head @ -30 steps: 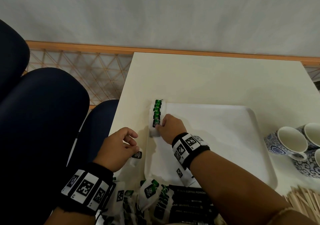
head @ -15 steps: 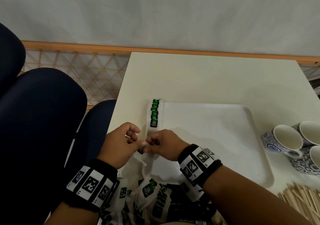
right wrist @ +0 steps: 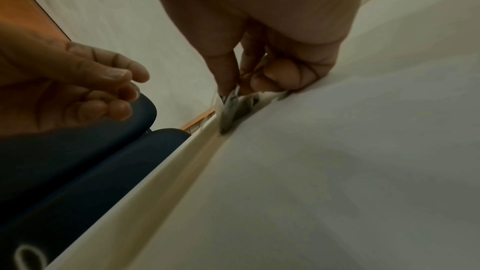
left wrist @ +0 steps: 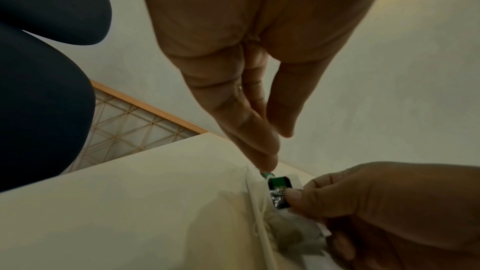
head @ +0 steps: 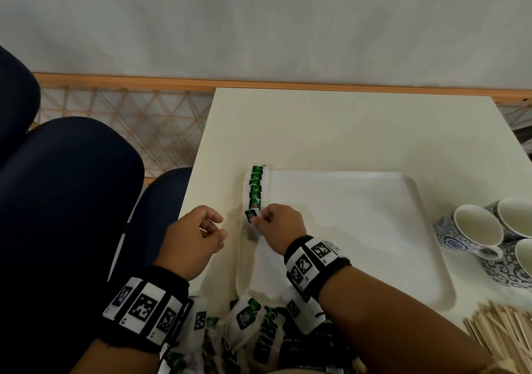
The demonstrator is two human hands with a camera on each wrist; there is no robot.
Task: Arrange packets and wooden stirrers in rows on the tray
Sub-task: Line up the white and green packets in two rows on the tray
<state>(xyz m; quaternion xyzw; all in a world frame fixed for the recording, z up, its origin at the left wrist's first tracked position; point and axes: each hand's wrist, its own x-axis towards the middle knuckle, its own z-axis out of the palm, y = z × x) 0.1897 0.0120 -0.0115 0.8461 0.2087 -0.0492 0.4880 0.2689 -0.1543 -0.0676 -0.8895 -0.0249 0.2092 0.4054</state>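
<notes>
A white tray (head: 374, 229) lies on the cream table. Along its left edge runs a row of green-labelled tea bag packets (head: 255, 189). My right hand (head: 257, 218) pinches one more tea bag packet (head: 251, 215) by its label and holds it down at the near end of that row; the left wrist view shows the same packet (left wrist: 279, 192) against the tray's rim. My left hand (head: 214, 228) hovers just left of the tray, fingers loosely curled and holding nothing. A pile of packets (head: 244, 324) lies at the table's near edge. Wooden stirrers (head: 503, 330) lie at the near right.
Blue-patterned cups (head: 478, 229) stand right of the tray. Dark blue chairs (head: 72, 186) are close to the table's left side. Most of the tray floor right of the packet row is bare. A wall with a wooden rail (head: 259, 83) runs behind the table.
My right hand came back, took a tea bag packet from my left hand, and carried it forward to the near end of the row. My left hand let go.
</notes>
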